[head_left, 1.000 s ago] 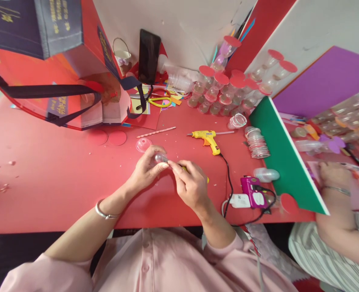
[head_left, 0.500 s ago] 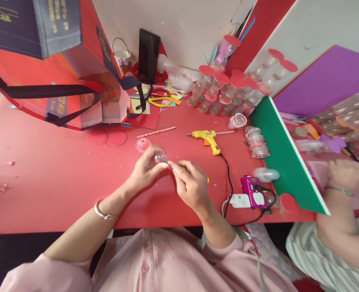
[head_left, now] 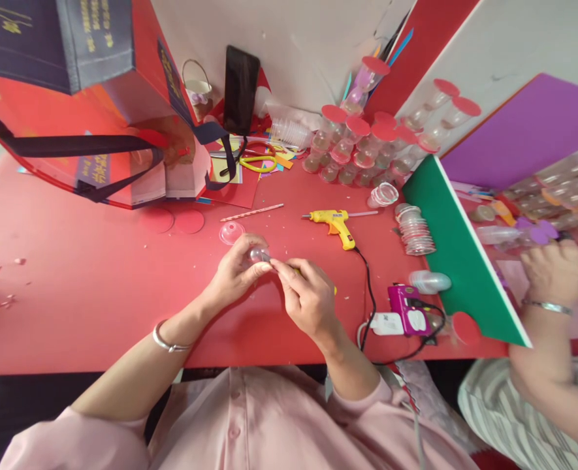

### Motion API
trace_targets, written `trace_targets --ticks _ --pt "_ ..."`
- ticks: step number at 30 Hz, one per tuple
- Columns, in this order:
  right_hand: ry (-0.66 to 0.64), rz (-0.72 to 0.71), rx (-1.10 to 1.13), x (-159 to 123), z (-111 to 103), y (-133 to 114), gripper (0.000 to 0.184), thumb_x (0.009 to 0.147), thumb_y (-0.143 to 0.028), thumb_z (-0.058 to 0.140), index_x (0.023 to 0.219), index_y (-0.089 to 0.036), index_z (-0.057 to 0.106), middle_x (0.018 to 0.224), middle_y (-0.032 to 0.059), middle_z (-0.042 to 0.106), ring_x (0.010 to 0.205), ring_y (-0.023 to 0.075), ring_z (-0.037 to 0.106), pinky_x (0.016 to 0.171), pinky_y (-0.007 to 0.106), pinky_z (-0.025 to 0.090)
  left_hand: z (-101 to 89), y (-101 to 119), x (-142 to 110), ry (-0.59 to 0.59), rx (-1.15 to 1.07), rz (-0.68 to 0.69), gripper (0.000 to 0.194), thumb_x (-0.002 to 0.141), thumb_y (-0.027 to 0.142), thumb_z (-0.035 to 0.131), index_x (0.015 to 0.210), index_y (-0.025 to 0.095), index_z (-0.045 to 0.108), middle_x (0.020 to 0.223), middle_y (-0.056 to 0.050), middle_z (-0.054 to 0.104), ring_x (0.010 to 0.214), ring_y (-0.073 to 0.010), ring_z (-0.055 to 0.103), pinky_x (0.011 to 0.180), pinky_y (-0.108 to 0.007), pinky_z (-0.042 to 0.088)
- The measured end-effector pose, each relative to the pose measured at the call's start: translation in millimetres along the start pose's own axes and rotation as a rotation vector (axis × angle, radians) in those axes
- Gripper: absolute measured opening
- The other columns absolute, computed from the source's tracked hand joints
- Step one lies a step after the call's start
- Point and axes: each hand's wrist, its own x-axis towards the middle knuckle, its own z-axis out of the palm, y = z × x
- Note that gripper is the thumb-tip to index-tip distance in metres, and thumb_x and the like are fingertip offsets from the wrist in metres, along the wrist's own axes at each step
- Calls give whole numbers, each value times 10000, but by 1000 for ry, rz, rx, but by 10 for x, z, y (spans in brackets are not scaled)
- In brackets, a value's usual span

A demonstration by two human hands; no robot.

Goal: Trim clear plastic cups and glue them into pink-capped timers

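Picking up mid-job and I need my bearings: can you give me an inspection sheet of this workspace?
Surface: red table, scattered with specks.
Job's things: see-through plastic piece; thin tool, mostly hidden.
Clutter: glue gun, striped stick, scissors.
Grips: left grip holds the plastic piece; right grip holds the tool close to it, contact unclear.
Cables: black cord runs from the glue gun toward the table's near edge.
Surroundings: bag, green board, another person's hand.

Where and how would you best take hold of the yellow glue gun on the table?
Probably by its handle, with the right hand, once free, from the person's side: the glue gun lies flat, handle slanting toward the person, nozzle pointing left, away from that grip. The black cord leaves the handle's end, so grip above it.
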Motion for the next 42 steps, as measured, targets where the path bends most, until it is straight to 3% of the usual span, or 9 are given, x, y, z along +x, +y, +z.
trace_targets --ticks 11,18,25,42 --pt "-3 -15 9 10 -5 -1 397 1042 -146 579 1387 -282 721 1074 55 756 957 176 715 874 308 572 31 1 -4 24 -56 -44 419 937 513 779 1184 218 613 1089 -65 640 895 -167 623 798 -291 530" --pt "7 -13 -10 14 -6 -7 390 1040 -150 590 1381 -282 726 1056 58 752 939 182 708 863 316 573 16 21 3 37 22 2 364 946 459 784 1164 211 630 1091 -70 658 929 -175 628 816 -299 517" --pt "5 -34 2 23 -23 -6 379 1039 -143 574 1360 -266 735 1074 57 758 939 177 712 858 305 574 29 -8 -11 15 -96 -59 430 927 506 795 1201 227 616 1061 -54 654 877 -160 629 781 -283 526" --pt "-17 -22 -3 23 -38 6 380 1037 -145 576 1353 -277 740 1080 55 768 947 173 719 875 307 580 21 -1 -14 -3 -118 -76 404 931 467 801 1197 224 618 1086 -59 643 877 -154 626 791 -282 533"
